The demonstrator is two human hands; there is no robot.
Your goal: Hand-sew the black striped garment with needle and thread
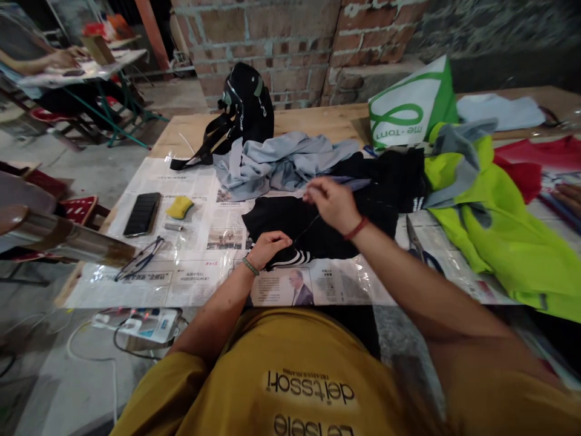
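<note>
So we've got the black garment [279, 213] mid-frame on the tabletop [318, 118], our left hand [267, 248] pressed together, thumb to finger, over it, and our right hand [333, 203] pinching what looks like thread [307, 228], though it's blurry.

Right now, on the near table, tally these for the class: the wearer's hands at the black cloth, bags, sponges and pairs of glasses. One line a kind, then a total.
Hands at the black cloth: 2 (left hand, right hand)
Bags: 2 (black backpack, white-and-green bag)
Sponges: 1 (yellow-and-green sponge)
Pairs of glasses: 1 (dark-framed glasses)
Total: 6
</note>
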